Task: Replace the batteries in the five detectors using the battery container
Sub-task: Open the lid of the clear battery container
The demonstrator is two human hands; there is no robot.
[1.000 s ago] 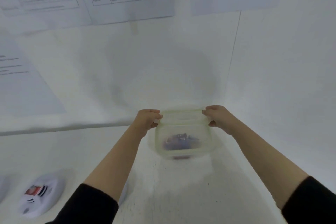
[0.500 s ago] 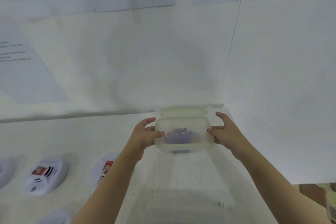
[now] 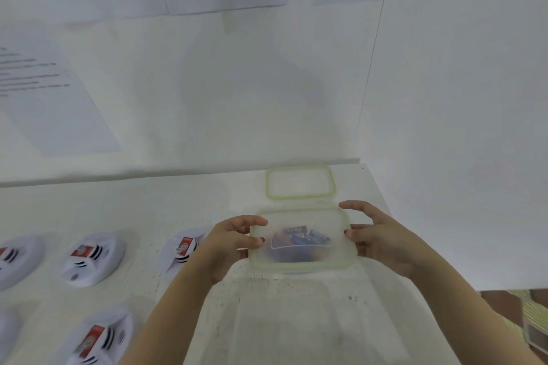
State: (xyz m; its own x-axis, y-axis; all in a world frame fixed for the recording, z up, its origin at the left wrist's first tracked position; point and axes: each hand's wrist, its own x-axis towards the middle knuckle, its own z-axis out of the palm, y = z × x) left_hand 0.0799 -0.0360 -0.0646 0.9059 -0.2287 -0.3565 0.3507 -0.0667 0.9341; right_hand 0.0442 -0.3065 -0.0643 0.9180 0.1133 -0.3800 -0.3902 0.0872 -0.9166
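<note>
Battery container (image 3: 296, 265) judged prob. light, stiff, slick; to be taken at side walls below rim. Right grip (image 3: 382, 238) spread, thumb touching; left grip (image 3: 229, 241) curled alongside, hold can't be told.

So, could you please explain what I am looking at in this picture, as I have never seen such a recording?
There is no machine here: a camera worn on a person's head looks down at their left hand and right hand. Both flank a clear container on the white table, fingertips touching its sides; whether they grip it is unclear. Blurred dark items, likely batteries, lie inside. Its green-rimmed lid lies behind it. White detectors sit to the left.
</note>
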